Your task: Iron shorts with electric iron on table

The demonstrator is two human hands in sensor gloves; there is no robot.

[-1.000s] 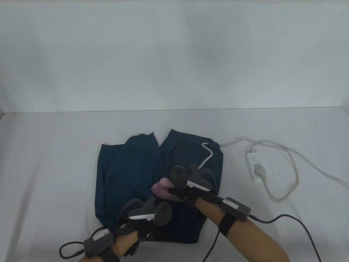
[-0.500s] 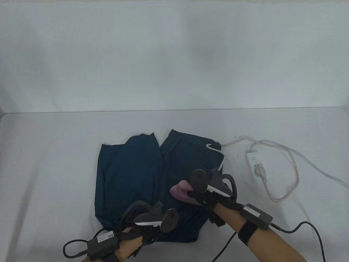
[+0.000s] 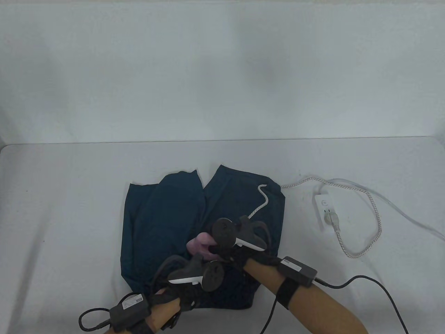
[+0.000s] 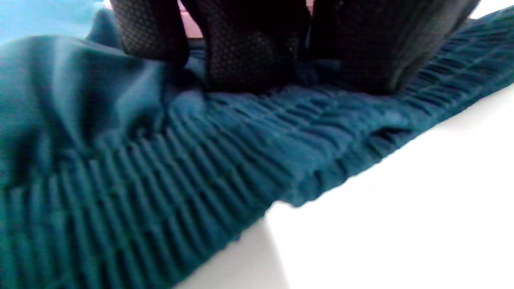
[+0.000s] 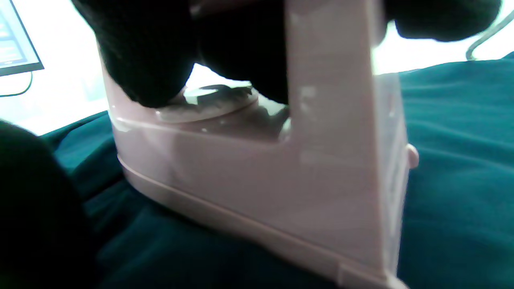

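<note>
Dark teal shorts [image 3: 167,215] lie flat on the white table [image 3: 62,208], waistband toward the near edge. My right hand [image 3: 231,248] grips the handle of a pink electric iron [image 3: 199,245] that sits sole down on the shorts; the right wrist view shows the iron [image 5: 281,180] on the teal cloth [image 5: 461,160] with my fingers [image 5: 140,52] wrapped round its handle. My left hand [image 3: 189,290] presses its fingers [image 4: 241,52] on the ribbed elastic waistband [image 4: 180,180] near the shorts' front edge, just left of the iron.
The iron's braided cord [image 3: 262,201] runs across the right leg to a white power strip [image 3: 325,212] at the right, with a loop of cord [image 3: 368,240] beside it. A white wall [image 3: 222,69] backs the table.
My right hand slid the iron right across the shorts, then back left to the middle near the left hand. The cord shifted with it. The left hand stayed on the waistband.
</note>
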